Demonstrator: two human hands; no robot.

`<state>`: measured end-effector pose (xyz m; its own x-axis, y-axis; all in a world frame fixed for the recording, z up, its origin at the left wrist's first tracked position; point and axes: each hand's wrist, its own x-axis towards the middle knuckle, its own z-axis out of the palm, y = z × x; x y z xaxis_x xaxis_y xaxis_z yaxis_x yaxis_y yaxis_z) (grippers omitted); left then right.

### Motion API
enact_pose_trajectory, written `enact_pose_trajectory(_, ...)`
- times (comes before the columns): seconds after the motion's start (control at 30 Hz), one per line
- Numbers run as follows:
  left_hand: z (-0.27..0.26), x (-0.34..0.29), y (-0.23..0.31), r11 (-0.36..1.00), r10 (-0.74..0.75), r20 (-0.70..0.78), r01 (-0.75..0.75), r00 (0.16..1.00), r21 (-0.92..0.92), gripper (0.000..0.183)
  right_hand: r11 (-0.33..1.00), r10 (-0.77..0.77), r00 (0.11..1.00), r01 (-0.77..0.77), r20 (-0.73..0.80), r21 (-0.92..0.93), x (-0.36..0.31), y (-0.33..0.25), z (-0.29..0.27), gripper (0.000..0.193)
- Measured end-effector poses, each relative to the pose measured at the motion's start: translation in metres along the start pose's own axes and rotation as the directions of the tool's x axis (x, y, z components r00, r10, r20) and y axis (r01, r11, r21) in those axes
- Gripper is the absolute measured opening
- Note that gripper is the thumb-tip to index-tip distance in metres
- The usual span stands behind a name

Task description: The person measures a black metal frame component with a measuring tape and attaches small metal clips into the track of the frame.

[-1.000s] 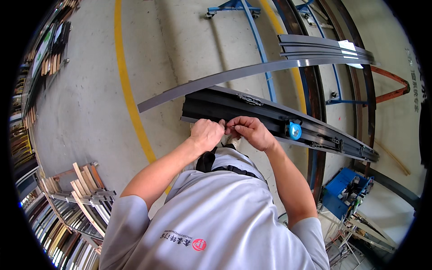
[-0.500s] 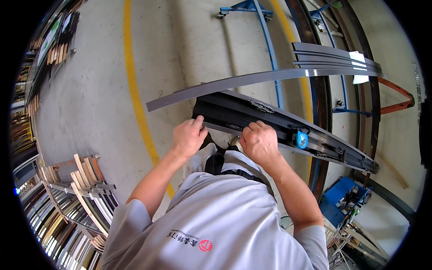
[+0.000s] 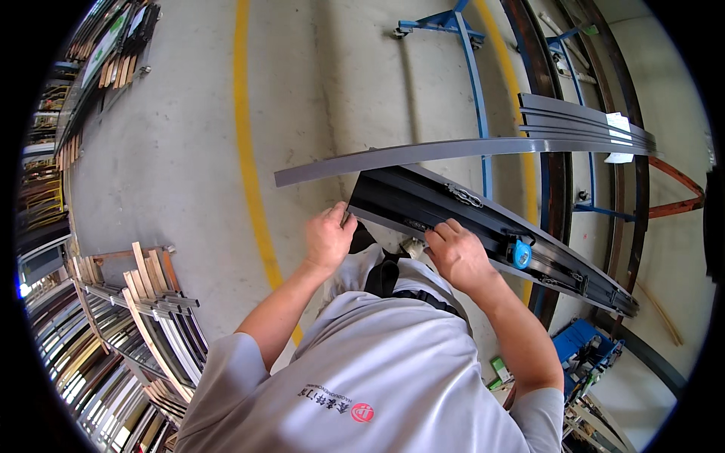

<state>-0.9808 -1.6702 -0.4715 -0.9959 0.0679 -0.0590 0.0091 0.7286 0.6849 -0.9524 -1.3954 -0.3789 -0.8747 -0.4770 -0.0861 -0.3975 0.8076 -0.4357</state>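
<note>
You're wearing a pale grey shirt (image 3: pixel 362 347), smooth cloth, creasing across the front. Short sleeves (image 3: pixel 243 356) are leaving your forearms (image 3: pixel 283 306) bare; left hand (image 3: pixel 330 238) and right hand (image 3: pixel 458 258) are going bare too. Round red logo (image 3: pixel 362 412) is sitting beside dark lettering (image 3: pixel 321 400). Black belt (image 3: pixel 423 300) and wider black strap (image 3: pixel 383 276) are showing over light grey trousers (image 3: pixel 350 270).

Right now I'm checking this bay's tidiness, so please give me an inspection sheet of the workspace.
Surface: dark beams; grey floor with yellow lines.
Work things: black profile across the beams, with blue tape measure and metal fitting on it; long grey bar beyond.
Clutter: blue crate holding mixed items.
Hands: left hand at the profile's left end, right hand at its near edge; grips unclear.
Cables: nothing seen.
Surroundings: blue wheeled stand beyond; wood strips at left.
</note>
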Motion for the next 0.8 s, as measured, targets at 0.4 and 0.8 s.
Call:
enact_pose_trajectory(0.4, 0.010, -0.006, -0.003, 0.988, -0.056, -0.031, 0.051, 0.998, -0.148, 0.030, 0.862, 0.481, 0.873, -0.453, -0.084, 0.228, 0.014, -0.009, 0.024, 0.029)
enact_pose_trajectory(0.8, 0.004, 0.002, 0.004, 0.996, 0.080, -0.019, -0.079, 0.997, 0.044, 0.023, 0.957, 0.264, 0.908, -0.204, -0.326, 0.207, 0.003, -0.013, 0.036, 0.008)
